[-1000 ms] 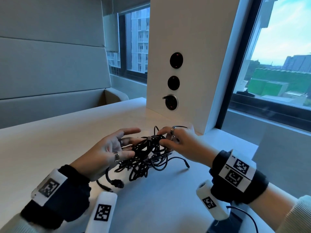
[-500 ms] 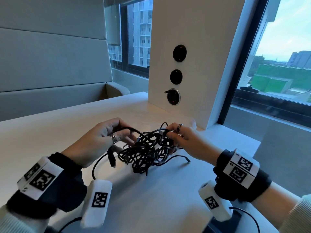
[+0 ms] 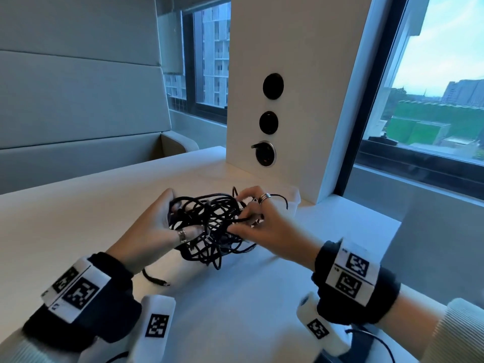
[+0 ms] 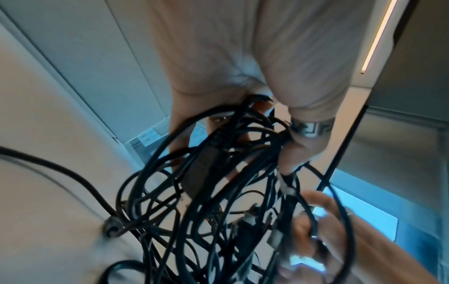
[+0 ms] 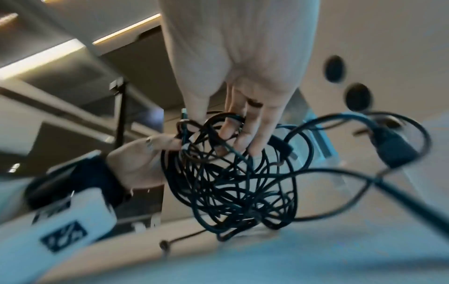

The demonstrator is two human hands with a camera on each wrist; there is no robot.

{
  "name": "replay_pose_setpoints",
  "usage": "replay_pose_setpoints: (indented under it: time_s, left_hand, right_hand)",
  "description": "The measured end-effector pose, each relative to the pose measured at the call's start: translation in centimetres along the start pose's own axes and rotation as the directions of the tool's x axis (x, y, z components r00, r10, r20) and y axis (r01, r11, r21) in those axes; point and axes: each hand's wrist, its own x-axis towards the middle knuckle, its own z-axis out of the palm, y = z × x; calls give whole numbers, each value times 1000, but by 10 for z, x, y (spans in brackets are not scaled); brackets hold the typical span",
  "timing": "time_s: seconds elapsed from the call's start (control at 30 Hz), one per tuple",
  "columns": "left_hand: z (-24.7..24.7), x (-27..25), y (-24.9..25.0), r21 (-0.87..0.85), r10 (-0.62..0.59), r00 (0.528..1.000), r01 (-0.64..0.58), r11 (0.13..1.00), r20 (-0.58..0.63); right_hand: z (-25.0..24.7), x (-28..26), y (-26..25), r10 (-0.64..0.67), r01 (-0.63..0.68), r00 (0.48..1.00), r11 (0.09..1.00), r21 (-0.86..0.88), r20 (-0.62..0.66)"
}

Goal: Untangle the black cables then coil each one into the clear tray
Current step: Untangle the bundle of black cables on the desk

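Note:
A tangle of black cables (image 3: 209, 226) hangs between both hands just above the white table (image 3: 78, 221). My left hand (image 3: 183, 218) grips its left side, fingers curled over the top and ringed thumb in front. My right hand (image 3: 243, 213) holds the right side, fingertips hooked into the strands (image 5: 233, 138). The left wrist view shows the cables (image 4: 218, 192) running through my left fingers (image 4: 298, 149). One loose plug end (image 3: 159, 281) lies on the table below. The clear tray (image 3: 294, 199) stands behind my right hand, mostly hidden.
A white pillar (image 3: 301, 74) with three round sockets (image 3: 266, 154) rises at the table's back, right behind the tray. Windows flank it. A padded wall and bench (image 3: 78, 113) lie to the left. The table's right edge (image 3: 379, 231) drops off near my right wrist.
My left hand let go of a single strand and closed round the left side of the tangle. Both hands gathered the bundle closer together and raised it slightly.

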Motion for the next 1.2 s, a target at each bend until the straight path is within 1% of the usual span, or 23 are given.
replay_pose_setpoints:
  time_s: [0.03,0.07,0.1,0.17,0.2,0.23,0.27,0.3,0.33,0.37,0.4,0.43,0.47,0.5,0.53,0.57,0.63,0.67,0.73,0.87,1.07,1.13,1.2]
  left_hand:
    - [-2,0,1,-20,-12,1000,12,1000,-11]
    - [-6,1,0,-20,-25,1000,24,1000,-14]
    - [-9,2,-1,-7,-22,1000,22,1000,-8]
    - [-15,3,-1,34,4,1000,-4,999,-19]
    - [-18,4,-2,39,15,999,-13,999,-43]
    - [-21,5,-2,27,17,998,-15,1000,-63]
    - [-22,5,-2,4,10,997,-9,1000,-70]
    - [-21,5,0,-9,4,998,-5,1000,-63]
    - [-18,4,2,7,0,998,0,1000,-59]
    - [-15,3,3,56,8,998,-5,998,-58]
    - [-12,3,2,133,28,998,-20,991,-57]
    - [-10,4,3,208,50,997,-38,977,-53]
    - [-9,4,3,255,66,996,-48,966,-61]
    - [-9,5,4,262,75,993,-50,964,-86]
    - [-11,5,5,242,77,990,-46,969,-121]
    - [-13,5,5,212,75,986,-42,976,-147]
    - [-18,5,6,137,65,984,-42,990,-166]
    - [-20,5,7,89,46,985,-32,996,-167]
    - [-25,6,5,-26,-8,987,4,1000,-162]
    - [-28,6,0,-112,-47,988,31,993,-146]
    - [-46,11,-8,-238,-117,946,44,970,-303]
    - [-46,13,-11,-277,-132,927,33,960,-350]
    - [-39,15,-10,-266,-106,921,3,964,-376]
  right_hand:
    - [-2,-2,-2,-107,106,994,974,-198,5]
    - [-5,-1,-4,-178,176,984,935,-309,24]
    - [-10,0,-5,-184,188,982,931,-312,42]
    - [-19,3,-3,-52,58,997,993,-103,60]
    - [-23,5,-4,53,-63,996,989,137,78]
    - [-27,6,-4,134,-170,984,911,377,118]
    - [-30,6,-5,186,-234,972,827,512,143]
    - [-31,7,-5,213,-263,965,808,528,155]
    - [-32,9,-7,211,-256,965,878,405,153]
    - [-31,11,-13,180,-203,972,968,149,150]
    - [-30,14,-18,142,-113,978,976,-185,151]
    - [-27,18,-23,101,-14,983,875,-483,155]
    - [-24,21,-28,60,60,987,731,-680,151]
    - [-21,23,-32,-3,103,991,655,-749,133]
    - [-20,25,-34,-61,127,991,690,-713,118]
    - [-22,25,-35,-89,151,987,777,-612,131]
    - [-28,26,-27,-54,105,985,940,-323,163]
    - [-31,25,-22,-25,55,986,982,-179,166]
    - [-33,21,-15,4,-10,994,998,56,111]
    - [-32,15,-6,130,-119,992,905,408,2]
    - [-61,12,10,322,-105,936,645,757,-145]
    - [-70,10,10,347,-138,933,581,802,-91]
    - [-73,11,6,350,-240,936,581,777,28]
